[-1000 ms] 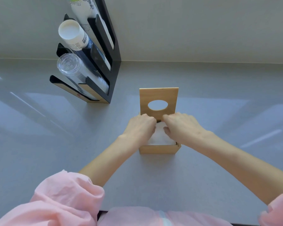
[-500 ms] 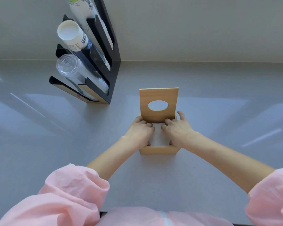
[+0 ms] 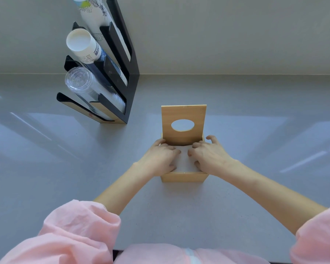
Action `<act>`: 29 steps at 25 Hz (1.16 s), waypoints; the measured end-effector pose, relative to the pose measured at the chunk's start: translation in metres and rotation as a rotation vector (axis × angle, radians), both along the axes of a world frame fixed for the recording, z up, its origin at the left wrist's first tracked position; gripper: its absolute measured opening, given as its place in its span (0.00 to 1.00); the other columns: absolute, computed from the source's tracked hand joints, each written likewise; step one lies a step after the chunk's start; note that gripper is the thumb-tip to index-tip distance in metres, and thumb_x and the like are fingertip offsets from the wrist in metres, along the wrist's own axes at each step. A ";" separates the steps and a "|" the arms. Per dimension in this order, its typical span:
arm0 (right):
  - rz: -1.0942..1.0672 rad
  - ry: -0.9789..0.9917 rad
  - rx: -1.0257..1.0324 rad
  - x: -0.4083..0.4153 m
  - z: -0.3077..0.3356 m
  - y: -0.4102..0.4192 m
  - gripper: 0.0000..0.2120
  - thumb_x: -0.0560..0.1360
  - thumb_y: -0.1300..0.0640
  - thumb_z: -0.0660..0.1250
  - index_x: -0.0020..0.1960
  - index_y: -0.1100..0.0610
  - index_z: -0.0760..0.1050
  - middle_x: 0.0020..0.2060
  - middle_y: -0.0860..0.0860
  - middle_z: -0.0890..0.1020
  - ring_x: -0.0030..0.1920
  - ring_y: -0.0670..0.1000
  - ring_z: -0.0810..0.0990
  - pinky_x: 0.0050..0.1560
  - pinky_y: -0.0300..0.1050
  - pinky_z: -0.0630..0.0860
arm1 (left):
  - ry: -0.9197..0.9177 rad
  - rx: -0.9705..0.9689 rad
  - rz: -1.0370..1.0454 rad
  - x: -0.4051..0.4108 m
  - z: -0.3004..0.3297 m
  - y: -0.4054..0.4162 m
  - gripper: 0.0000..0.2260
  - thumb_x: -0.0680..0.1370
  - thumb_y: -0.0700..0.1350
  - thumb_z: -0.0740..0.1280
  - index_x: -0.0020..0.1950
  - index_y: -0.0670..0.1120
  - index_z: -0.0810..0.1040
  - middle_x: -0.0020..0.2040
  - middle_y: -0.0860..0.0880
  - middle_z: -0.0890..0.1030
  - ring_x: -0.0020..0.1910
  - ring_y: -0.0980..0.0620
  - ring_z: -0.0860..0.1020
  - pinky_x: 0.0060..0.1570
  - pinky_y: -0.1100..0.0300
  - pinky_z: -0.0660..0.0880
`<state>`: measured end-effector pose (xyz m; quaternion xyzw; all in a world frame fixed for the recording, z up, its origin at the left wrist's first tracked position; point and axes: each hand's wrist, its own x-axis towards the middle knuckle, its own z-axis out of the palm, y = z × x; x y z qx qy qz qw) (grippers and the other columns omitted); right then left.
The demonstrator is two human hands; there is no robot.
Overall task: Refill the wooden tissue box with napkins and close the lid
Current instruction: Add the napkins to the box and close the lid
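Observation:
The wooden tissue box stands on the grey counter, straight in front of me. Its lid, with an oval hole, is raised upright at the far side. White napkins fill the inside of the box. My left hand lies on the left part of the napkins, fingers bent down onto them. My right hand lies on the right part, fingers spread and pressing the stack. Both hands hide most of the napkins and the box's side walls.
A black slanted cup rack stands at the back left against the wall, holding white paper cups and clear plastic cups. Grey counter stretches to both sides. My pink sleeves fill the near edge.
Both hands have sunk lower into the box and flattened onto the napkins; the stack sits deeper than a second ago. The lid stays upright.

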<state>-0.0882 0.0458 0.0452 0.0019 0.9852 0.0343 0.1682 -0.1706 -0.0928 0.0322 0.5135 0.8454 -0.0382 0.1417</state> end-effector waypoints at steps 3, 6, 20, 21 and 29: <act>-0.153 0.230 -0.260 0.011 -0.001 0.000 0.13 0.78 0.59 0.56 0.58 0.55 0.76 0.53 0.50 0.81 0.55 0.52 0.78 0.71 0.48 0.57 | -0.188 0.216 0.109 0.003 0.008 -0.010 0.20 0.78 0.45 0.61 0.69 0.45 0.68 0.68 0.49 0.73 0.68 0.50 0.68 0.69 0.60 0.56; -0.357 0.484 -0.559 0.019 0.010 0.007 0.08 0.76 0.60 0.61 0.49 0.57 0.79 0.42 0.52 0.83 0.43 0.55 0.80 0.54 0.51 0.75 | -0.265 0.478 0.280 0.002 0.012 -0.022 0.13 0.77 0.42 0.63 0.61 0.43 0.75 0.59 0.48 0.79 0.59 0.49 0.75 0.60 0.53 0.71; -0.384 0.760 -0.649 -0.028 0.037 0.040 0.11 0.76 0.64 0.63 0.56 0.60 0.79 0.50 0.56 0.83 0.49 0.56 0.81 0.55 0.53 0.77 | -0.004 0.751 0.449 -0.038 0.052 0.011 0.12 0.77 0.42 0.64 0.60 0.42 0.77 0.56 0.46 0.79 0.52 0.49 0.78 0.51 0.61 0.71; -0.375 0.761 -0.653 -0.026 0.037 0.041 0.11 0.75 0.64 0.64 0.55 0.60 0.79 0.50 0.56 0.83 0.49 0.56 0.81 0.55 0.53 0.77 | -0.018 0.770 0.435 -0.040 0.052 0.011 0.10 0.77 0.41 0.64 0.57 0.41 0.78 0.54 0.46 0.80 0.48 0.52 0.78 0.49 0.64 0.70; -0.111 0.981 -0.547 0.015 0.021 0.034 0.08 0.74 0.57 0.65 0.45 0.59 0.81 0.41 0.51 0.86 0.38 0.49 0.84 0.35 0.49 0.81 | -0.076 0.968 0.261 -0.020 0.037 -0.020 0.04 0.72 0.38 0.70 0.45 0.40 0.82 0.42 0.46 0.83 0.43 0.62 0.76 0.46 0.76 0.70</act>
